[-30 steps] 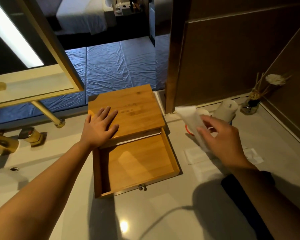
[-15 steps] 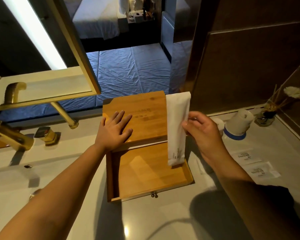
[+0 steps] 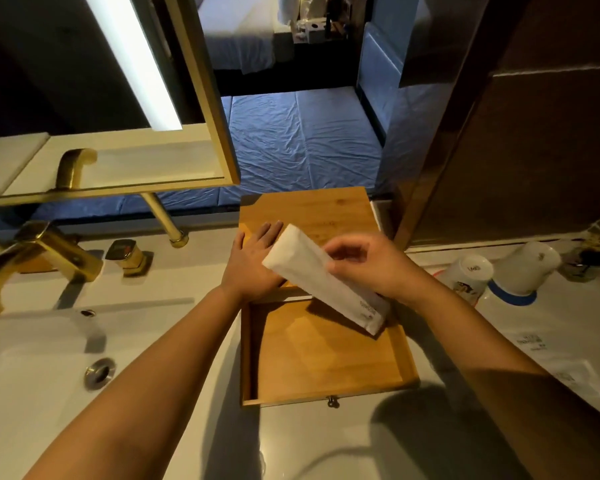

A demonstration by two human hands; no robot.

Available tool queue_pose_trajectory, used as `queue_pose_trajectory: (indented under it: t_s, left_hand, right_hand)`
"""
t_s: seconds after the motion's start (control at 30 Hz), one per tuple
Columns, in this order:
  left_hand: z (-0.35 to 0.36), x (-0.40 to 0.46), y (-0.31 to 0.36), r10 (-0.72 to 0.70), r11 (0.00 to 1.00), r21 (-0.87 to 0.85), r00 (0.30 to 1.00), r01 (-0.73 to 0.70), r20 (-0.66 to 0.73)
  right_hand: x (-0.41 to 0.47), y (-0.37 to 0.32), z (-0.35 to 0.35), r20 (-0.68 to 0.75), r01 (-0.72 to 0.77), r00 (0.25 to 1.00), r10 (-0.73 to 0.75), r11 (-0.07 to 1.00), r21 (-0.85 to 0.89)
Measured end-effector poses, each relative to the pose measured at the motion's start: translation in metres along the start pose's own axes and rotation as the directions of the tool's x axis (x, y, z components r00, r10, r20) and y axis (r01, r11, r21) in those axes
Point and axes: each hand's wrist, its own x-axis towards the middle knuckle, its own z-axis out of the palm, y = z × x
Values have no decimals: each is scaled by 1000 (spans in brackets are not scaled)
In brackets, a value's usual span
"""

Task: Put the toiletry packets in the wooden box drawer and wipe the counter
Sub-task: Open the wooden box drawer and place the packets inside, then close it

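- The pale worktop (image 3: 326,441) fills the near edge, crossed by both forearms and their shadows.
- On it the wooden box's drawer (image 3: 326,358) stands pulled out, its floor bare, a small metal knob (image 3: 332,402) on its front.
- At the right, two flat toiletry packets (image 3: 530,342) lie on the worktop, partly cut off by the right forearm; their print is too small to read.
- The right hand (image 3: 371,268) pinches a long white packet (image 3: 321,280), tilted, its lower end just over the drawer's far right corner; whether it touches the wood cannot be told.
- The left hand (image 3: 253,261) lies flat and spread on the wooden box (image 3: 312,213) lid, grasping nothing, partly hidden by the packet.
- Two upturned cups (image 3: 471,275) stand right of the box, a blurred diffuser jar (image 3: 584,261) beyond them.
- At the left, the sink (image 3: 21,375) and gold faucet (image 3: 39,251) run out of frame.
- Farthest, a gold-framed mirror (image 3: 125,98) and a dim bedroom.
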Motion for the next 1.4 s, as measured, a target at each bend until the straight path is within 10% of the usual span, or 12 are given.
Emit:
queue_pose_trajectory:
  t_s: [0.2,0.5,0.7,0.93,1.4]
  left_hand:
    - [3,3,0,-34,999,-5,999,34,-29]
    - [3,2,1,-36,999,-3,999,36,-21]
    - [2,2,0,-35,999,-19,999,35,-15]
    - [2,2,1,-41,999,-13,999,41,-1]
    - [3,2,1,-41,999,-7,999,41,-8]
  right_hand:
    - [14,41,35,266,-83,947,178,939,-334]
    - [-9,81,84,-33,18,998,-57,717,-697]
    - [-48,92,83,294,162,945,145,576,-802]
    - [-60,96,91,216,-55,884,415,551,-832]
    - [-51,91,95,15,-140,962,274,537,-832]
